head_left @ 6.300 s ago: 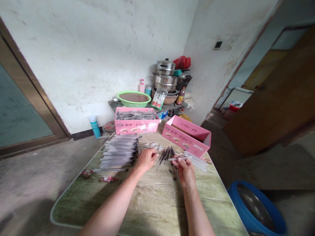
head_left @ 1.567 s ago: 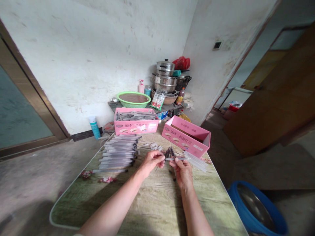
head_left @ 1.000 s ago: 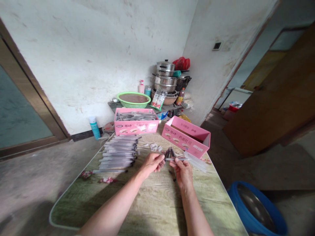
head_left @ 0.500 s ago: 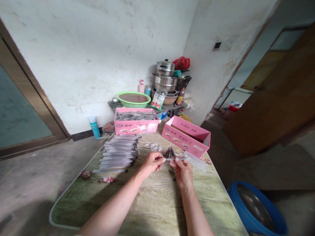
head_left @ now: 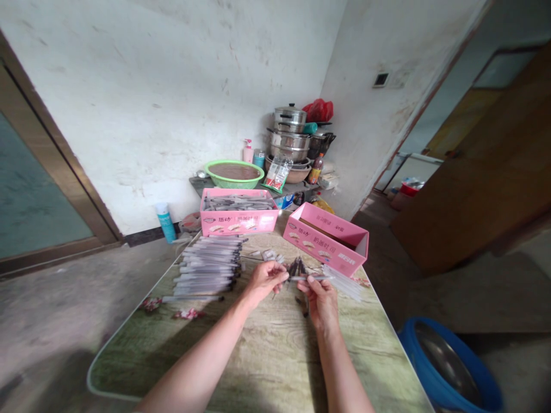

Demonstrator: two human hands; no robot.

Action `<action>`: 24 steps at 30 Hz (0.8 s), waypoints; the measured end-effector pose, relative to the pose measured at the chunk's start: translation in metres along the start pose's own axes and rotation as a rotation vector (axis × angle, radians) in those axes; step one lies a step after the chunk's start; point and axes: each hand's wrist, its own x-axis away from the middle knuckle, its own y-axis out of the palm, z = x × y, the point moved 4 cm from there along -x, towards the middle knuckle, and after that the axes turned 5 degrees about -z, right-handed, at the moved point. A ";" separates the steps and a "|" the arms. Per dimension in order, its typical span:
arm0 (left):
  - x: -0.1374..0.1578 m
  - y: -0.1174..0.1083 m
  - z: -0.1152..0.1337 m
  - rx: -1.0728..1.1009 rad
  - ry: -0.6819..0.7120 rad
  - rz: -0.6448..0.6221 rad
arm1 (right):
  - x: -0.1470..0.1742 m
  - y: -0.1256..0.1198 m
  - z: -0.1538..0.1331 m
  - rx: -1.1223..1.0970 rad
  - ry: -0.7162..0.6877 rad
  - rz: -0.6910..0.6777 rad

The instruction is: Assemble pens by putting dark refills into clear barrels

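A slim translucent pen (head_left: 300,279) lies level between my hands over the table. My left hand (head_left: 266,282) pinches its left end with thumb and fingertips; a thin dark piece shows below those fingers, too small to name. My right hand (head_left: 322,298) grips the other end. Just behind the pen is a small heap of dark pen parts (head_left: 297,266), and a few dark pieces (head_left: 303,307) sit beside my right hand. Clear tubes (head_left: 344,283) are bunched to the right. On the left, several pens with dark ends (head_left: 206,267) form a long row.
A pink box (head_left: 239,222) full of pens stands at the table's back. Right of it is a second pink box (head_left: 327,244), its inside partly hidden. Small whitish pieces (head_left: 270,256) lie between. Behind are a green basin (head_left: 235,179) and stacked pots (head_left: 289,135). A blue tub (head_left: 407,338) stands right.
The left fingers have shifted slightly at the pen's left end, and a thin dark piece now shows beneath them. Both hands keep their hold; everything else looks the same.
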 end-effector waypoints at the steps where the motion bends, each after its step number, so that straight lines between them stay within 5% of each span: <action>1: -0.001 -0.008 0.002 -0.061 0.006 0.054 | 0.000 -0.001 0.000 0.007 0.003 0.005; 6: 0.006 -0.048 0.021 -0.735 0.033 0.272 | 0.001 -0.002 -0.002 0.056 0.009 -0.005; 9: 0.011 -0.053 0.023 -1.012 -0.057 0.208 | 0.002 0.000 -0.002 0.087 0.012 -0.031; 14: 0.015 -0.045 0.016 -1.130 -0.184 0.035 | 0.004 0.003 -0.002 0.115 0.026 -0.067; 18: 0.013 -0.045 0.015 -0.931 -0.141 0.042 | 0.006 0.007 -0.002 0.160 0.033 -0.112; 24: 0.013 -0.035 0.018 -0.041 -0.097 -0.089 | 0.015 0.021 -0.002 0.291 0.064 -0.268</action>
